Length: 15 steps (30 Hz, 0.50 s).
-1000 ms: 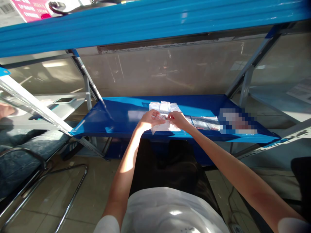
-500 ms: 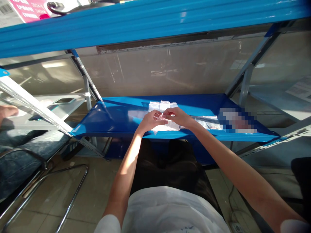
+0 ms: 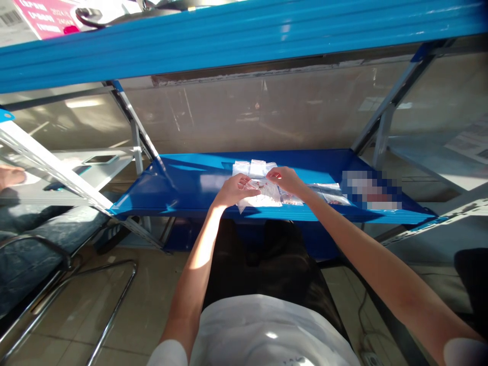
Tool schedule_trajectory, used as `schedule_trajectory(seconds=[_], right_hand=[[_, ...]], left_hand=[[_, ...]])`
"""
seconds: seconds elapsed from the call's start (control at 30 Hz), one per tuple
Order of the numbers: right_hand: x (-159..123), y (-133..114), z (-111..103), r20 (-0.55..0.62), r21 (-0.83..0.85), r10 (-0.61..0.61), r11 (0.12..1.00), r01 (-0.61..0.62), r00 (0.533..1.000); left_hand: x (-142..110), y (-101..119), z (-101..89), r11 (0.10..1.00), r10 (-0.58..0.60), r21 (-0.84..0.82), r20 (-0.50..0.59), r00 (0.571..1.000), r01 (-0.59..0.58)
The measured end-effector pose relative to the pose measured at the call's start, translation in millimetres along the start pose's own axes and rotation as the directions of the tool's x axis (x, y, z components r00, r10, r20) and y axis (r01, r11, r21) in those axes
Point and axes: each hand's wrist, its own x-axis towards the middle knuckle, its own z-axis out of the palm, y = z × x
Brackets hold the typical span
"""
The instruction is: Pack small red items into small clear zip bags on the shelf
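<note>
Blue-painted steel shelf (image 3: 183,178) under the hands, is it?

Yes. Near its front edge lies a bundle of clear resealable plastic bags (image 3: 259,169), their pale top strips side by side at the far end.

Which way does it run?

Hard to say for the bundle alone, as it's nearly as deep as it is wide. Along the shelf, though, it starts a line: a row of flatter clear packets (image 3: 330,194) lies just to its right, and a pixelated patch (image 3: 371,190) beyond them hides whatever is there.

And which hand is nearer?

Both are on it. The left hand (image 3: 236,190) lies over the bundle's left part, fingers curved across the plastic. The right hand (image 3: 285,179) sits at its upper right, fingertips pointing back toward the left hand, with a small gap between the two.

Are they actually gripping anything?

Neither hand is spread wide; both are loosely curled. Whether the fingers pinch the film, I can't tell from here.

The arms?

Both are bare and reach forward. The left rises fairly steeply from below, while the right stretches in on a long diagonal from the lower right.
</note>
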Motion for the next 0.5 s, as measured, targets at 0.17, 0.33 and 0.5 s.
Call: schedule_trajectory(seconds=[0.17,0.33,0.5], right_hand=[[5,13,16,0.065,-0.14,-0.036,0.989,0.045,0.997],[7,12,31,0.125,-0.215,-0.141,0.963,0.165,0.982],[11,14,44,0.145,-0.25,-0.14,0.953,0.174,0.979]], left_hand=[[2,1,0.5,0.999,-0.041,-0.034,-0.009,0.999,0.041],[6,-5,0.6,0.997,-0.044,-0.056,-0.001,0.999,0.044],[11,-20,-0.7,0.995,-0.023,-0.1,-0.005,1.0,0.023]])
